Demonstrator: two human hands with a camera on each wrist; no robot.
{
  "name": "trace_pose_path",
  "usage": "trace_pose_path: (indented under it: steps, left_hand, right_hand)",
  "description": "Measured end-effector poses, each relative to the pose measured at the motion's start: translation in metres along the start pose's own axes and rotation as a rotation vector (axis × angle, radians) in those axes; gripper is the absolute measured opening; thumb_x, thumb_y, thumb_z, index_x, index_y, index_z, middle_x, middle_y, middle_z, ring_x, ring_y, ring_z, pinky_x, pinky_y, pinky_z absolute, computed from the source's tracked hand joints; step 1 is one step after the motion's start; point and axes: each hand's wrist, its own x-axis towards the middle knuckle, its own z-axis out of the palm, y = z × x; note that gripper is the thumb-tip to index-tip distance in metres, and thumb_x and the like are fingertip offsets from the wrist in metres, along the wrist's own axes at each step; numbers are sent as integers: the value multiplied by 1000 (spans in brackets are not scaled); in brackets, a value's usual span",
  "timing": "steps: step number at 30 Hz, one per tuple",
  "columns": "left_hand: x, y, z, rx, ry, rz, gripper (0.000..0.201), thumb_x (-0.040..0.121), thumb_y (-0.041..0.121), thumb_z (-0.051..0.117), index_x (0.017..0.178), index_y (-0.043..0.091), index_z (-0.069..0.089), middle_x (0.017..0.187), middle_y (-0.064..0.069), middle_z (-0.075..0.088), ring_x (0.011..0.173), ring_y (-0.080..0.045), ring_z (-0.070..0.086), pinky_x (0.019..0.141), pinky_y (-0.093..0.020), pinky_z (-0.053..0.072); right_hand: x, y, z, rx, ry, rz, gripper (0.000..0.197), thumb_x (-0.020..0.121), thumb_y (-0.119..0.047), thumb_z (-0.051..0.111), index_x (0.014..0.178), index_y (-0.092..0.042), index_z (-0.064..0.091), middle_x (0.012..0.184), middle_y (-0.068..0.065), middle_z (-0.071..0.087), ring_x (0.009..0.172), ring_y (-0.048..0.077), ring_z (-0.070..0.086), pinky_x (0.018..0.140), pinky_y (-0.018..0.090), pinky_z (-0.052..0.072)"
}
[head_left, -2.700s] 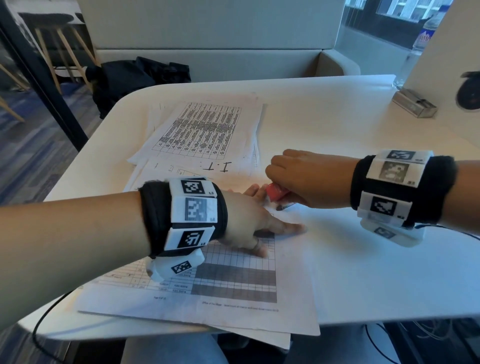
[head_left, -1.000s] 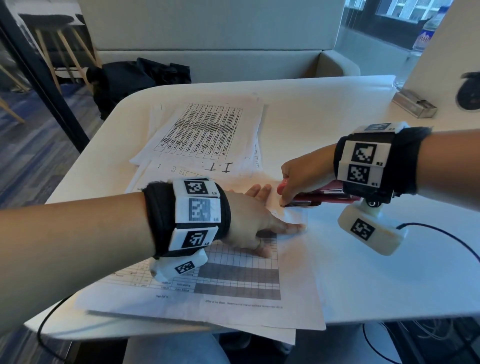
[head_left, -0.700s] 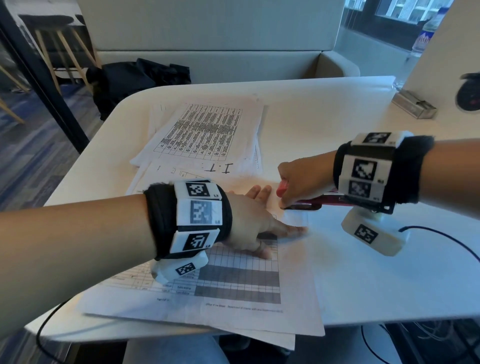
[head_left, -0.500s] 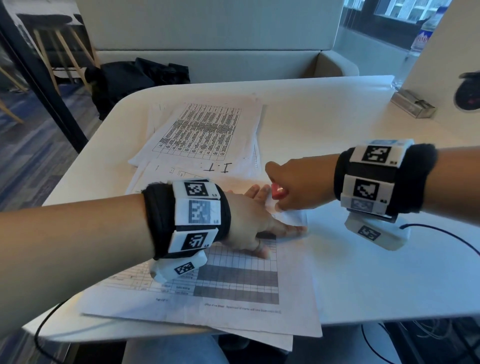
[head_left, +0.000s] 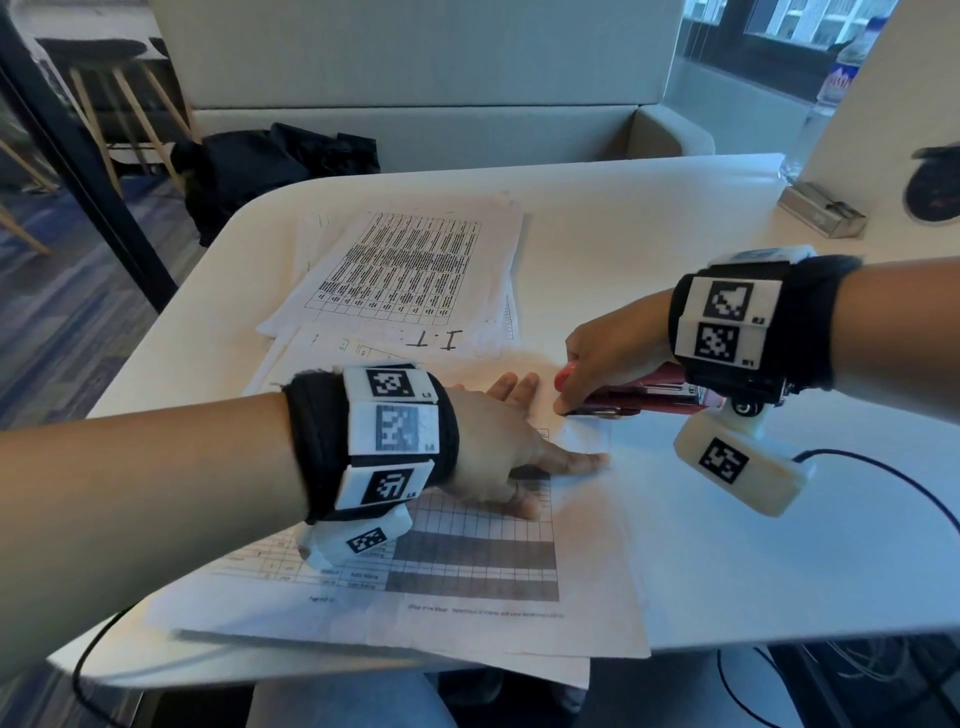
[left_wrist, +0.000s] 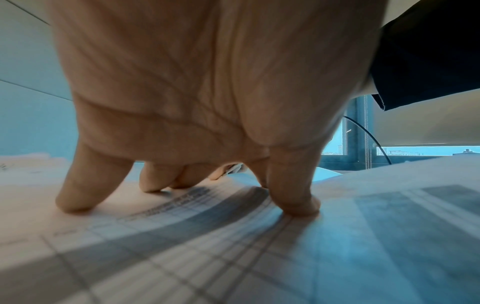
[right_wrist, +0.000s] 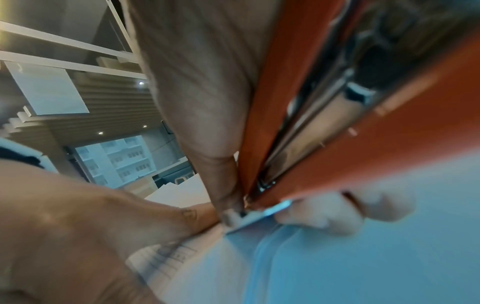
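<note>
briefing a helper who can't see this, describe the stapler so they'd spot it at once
On the rounded white table, find the nearest printed paper sheet with a grey-banded grid, pressed flat by the left hand. At its far right corner, the right hand grips a long red stapler. It is the only red thing among the white sheets.

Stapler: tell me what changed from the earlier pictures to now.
The right hand has lifted its wrist from the pressed-down pose, baring the length of the stapler, which it still grips with the nose at the corner of the paper. The left hand stays flat on the paper.
</note>
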Motion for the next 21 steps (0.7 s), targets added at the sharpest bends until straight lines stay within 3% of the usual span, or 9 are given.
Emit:
trace_pose_path:
  steps: [11, 17, 21]
  left_hand:
    - [1, 0, 1, 4, -7, -4, 68, 96, 50, 44, 136, 66, -8, 152, -15, -33, 143, -30, -25, 116, -59, 5]
    - [1, 0, 0, 7, -10, 9, 68, 96, 50, 44, 135, 67, -9, 151, -15, -35, 143, -31, -25, 116, -59, 4]
    - [1, 0, 0, 5, -18, 8, 67, 97, 49, 44, 136, 67, -8, 152, -14, -34, 142, -31, -27, 115, -59, 6]
  right_hand:
    - [-1, 5, 1, 51, -5, 10, 50, 85, -52, 62, 110, -9, 61, 97, 8, 70, 70, 18, 64, 58, 24, 48]
    - [-10, 0, 13, -103, 242, -138, 37, 89, -46, 61, 103, -18, 41, 86, -3, 58, 65, 7, 51, 53, 21, 36]
    - [-12, -2, 20, -209, 355, -272, 34, 90, -43, 58, 99, -20, 34, 75, -6, 50, 61, 8, 46, 51, 23, 33]
